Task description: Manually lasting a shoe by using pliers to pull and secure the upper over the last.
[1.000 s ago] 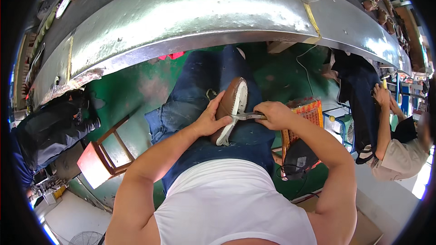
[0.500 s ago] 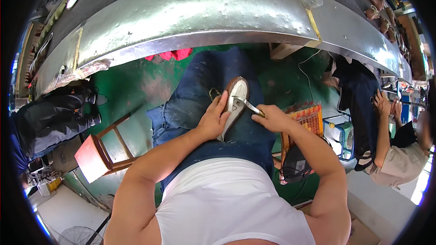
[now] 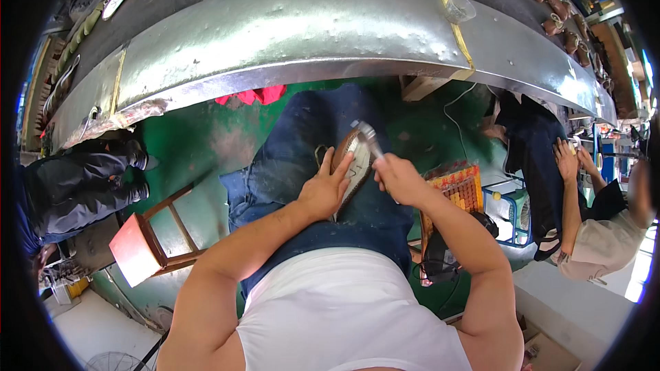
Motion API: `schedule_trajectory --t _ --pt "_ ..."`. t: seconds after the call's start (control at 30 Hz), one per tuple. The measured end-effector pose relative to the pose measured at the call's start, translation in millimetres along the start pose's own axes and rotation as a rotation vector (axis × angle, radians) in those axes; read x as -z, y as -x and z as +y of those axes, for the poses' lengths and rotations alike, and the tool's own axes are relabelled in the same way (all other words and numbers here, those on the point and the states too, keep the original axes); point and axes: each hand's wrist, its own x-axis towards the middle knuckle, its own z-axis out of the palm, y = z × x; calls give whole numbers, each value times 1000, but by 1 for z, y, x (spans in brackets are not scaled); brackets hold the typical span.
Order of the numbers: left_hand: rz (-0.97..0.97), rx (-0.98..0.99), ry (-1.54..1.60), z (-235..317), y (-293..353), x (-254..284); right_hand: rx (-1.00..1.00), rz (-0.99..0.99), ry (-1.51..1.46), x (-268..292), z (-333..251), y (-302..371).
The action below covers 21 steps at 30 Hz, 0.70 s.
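I see the left hand (image 3: 323, 191) holding a brown shoe (image 3: 357, 170), with its fingers a little apart and bent over the side and edge. The shoe lies between the two hands, on the legs of the blue pants (image 3: 292, 148), and its white bottom faces up. The right hand (image 3: 399, 180) is curled tight around the handle of a hammer (image 3: 371, 140). The hammer's head is just past the right hand, by the toe of the shoe. It is blurry, so from here I can't tell if it touches.

Far ahead of both hands I see a long, shiny metal bench (image 3: 289, 31). A clear cup (image 3: 460, 8) sits on it. Near the floor, ahead of the left hand, is a red cloth (image 3: 254, 95). A stool with a red seat (image 3: 136, 251) is well out to the left of the left hand. To the right of the right hand I see an orange seat (image 3: 464, 189), and farther out another person's hand (image 3: 566, 161) by some dark cloth (image 3: 538, 144).
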Motion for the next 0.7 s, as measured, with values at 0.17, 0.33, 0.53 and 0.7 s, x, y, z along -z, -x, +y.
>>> schedule_trajectory --t 0.17,0.33,0.53,0.7 --pt "241 22 323 -21 -1 -28 116 -13 366 -12 -17 1" --pt "-16 -55 409 -42 20 -9 43 -40 473 -20 5 17" --pt "-167 -96 531 -46 36 1 -374 -531 97 11 -19 39" --pt "-222 -87 606 -53 34 -1 -361 -720 173 -3 -26 32"
